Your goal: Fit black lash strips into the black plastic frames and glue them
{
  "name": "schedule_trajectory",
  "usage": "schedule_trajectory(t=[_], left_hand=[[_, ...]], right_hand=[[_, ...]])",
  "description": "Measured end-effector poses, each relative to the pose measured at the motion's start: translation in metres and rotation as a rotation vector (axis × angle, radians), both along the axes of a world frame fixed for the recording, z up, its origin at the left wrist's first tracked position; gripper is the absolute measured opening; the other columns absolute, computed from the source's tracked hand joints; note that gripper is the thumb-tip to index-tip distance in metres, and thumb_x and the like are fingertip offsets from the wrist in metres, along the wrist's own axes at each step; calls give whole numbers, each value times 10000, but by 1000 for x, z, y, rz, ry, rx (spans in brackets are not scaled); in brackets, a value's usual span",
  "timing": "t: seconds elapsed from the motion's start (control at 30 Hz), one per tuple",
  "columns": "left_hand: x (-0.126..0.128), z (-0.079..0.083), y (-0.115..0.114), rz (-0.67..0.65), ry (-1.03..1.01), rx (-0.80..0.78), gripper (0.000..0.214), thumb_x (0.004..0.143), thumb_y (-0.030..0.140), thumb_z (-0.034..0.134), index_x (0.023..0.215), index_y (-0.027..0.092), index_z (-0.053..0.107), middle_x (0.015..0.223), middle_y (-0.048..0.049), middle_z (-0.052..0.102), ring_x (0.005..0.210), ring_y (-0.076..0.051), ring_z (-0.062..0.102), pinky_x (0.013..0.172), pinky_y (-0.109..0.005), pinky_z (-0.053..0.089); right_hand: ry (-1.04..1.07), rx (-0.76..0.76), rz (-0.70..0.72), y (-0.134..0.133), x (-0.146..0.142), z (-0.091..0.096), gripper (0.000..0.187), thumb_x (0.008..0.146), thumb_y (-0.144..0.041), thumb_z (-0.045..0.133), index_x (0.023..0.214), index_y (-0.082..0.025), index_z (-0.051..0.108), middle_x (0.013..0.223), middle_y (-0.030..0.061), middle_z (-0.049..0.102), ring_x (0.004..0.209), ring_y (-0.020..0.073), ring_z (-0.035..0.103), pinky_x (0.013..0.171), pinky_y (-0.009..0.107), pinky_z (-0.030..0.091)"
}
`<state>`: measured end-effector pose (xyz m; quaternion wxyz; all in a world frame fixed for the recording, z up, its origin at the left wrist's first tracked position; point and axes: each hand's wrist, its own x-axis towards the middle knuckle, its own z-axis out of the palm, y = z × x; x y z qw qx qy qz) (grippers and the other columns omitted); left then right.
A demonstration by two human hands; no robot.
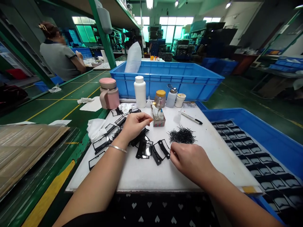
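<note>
Our left hand (134,126) sits over the white foam pad (151,176), thumb and fingertips (148,119) pinched together, with anything between them too small to tell, just beside a little box (158,120) of small bottles and brushes. Our right hand (190,162) has its fingers bunched, tips at the edge of one of the black-framed clear pieces (161,151); we cannot tell if they grip it. More of those pieces lie scattered across the pad between our hands and to the left, near a white cloth (96,129). A heap of thin black strips (181,135) sits just ahead of the right hand. Beyond stand a pink mug (109,93), a white bottle (140,91) and a blue crate (165,85), while a second crate (260,132) holding rows of framed pieces lies to our right. A co-worker (59,60) sits off to the left
</note>
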<state>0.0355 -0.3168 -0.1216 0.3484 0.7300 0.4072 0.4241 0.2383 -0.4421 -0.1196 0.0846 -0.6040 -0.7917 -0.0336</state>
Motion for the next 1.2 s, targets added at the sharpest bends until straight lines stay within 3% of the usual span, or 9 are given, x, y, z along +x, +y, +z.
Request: schedule_trajectory(t=[0.13, 0.3, 0.47, 0.57, 0.7, 0.8, 0.9, 1.0, 1.2], left_hand=[[0, 0, 0, 11, 5, -6, 199, 789, 333, 661, 805, 141, 712, 662, -32, 653, 605, -132, 558, 567, -230, 427], [5, 4, -8, -42, -33, 46, 217, 801, 354, 666, 874, 155, 711, 803, -61, 682, 714, -161, 603, 583, -234, 478], [14, 11, -22, -182, 66, 385, 670, 701, 453, 766, 1298, 255, 536, 1340, -109, 512, 1223, -287, 480, 896, -381, 525], [23, 12, -30, -206, 249, 624, 897, 647, 549, 766, 1413, 269, 393, 1414, -122, 440, 1322, -329, 370, 1103, -510, 337], [27, 9, -31, -195, 322, 653, 933, 687, 556, 732, 1456, 242, 307, 1455, -131, 397, 1355, -318, 330, 1141, -504, 283], [13, 11, -21, -69, 253, 558, 781, 720, 492, 737, 1387, 222, 433, 1379, -119, 497, 1289, -294, 430, 1102, -466, 352], [-11, 15, -6, 151, 146, 326, 374, 794, 393, 690, 1110, 195, 667, 1092, -85, 685, 1037, -250, 615, 887, -375, 512], [-26, 15, 3, 318, 67, 166, 180, 794, 325, 676, 864, 166, 724, 857, -58, 722, 838, -216, 657, 707, -297, 521], [-12, 8, -1, 195, 139, 230, 116, 817, 278, 640, 824, 190, 714, 853, -39, 705, 807, -183, 638, 654, -259, 493]], right_hand=[[35, 116, -68, 5, 16, 6, 194, 842, -224, 482, 665, -187, 553, 583, 7, 603, 493, 140, 497, 501, 284, 178], [567, 17, -115, 10, 33, 25, 171, 830, -251, 527, 692, -195, 609, 549, -18, 563, 504, 125, 495, 520, 248, 319], [1008, -152, -133, 25, 32, 27, 192, 801, -275, 548, 637, -181, 576, 509, -28, 517, 476, 118, 456, 470, 235, 333], [1119, -170, -140, 34, 27, 23, 199, 775, -270, 560, 600, -176, 543, 490, -34, 498, 460, 105, 423, 452, 227, 312], [1157, -165, -136, 44, 21, 20, 191, 751, -265, 573, 587, -171, 546, 482, -33, 510, 442, 99, 418, 441, 220, 308], [1191, -116, -129, 52, 18, 20, 173, 753, -265, 585, 612, -166, 566, 484, -30, 523, 442, 101, 426, 436, 217, 313], [1272, -56, -99, 64, 18, 14, 164, 776, -272, 594, 654, -162, 584, 497, -27, 529, 443, 96, 424, 438, 214, 311], [1376, -37, -52, 73, 16, 2, 170, 789, -283, 606, 668, -165, 587, 511, -28, 524, 447, 91, 413, 438, 214, 302], [1472, -139, -81, 76, 15, -22, 179, 777, -309, 632, 683, -162, 597, 515, -22, 518, 446, 91, 405, 428, 212, 296]])
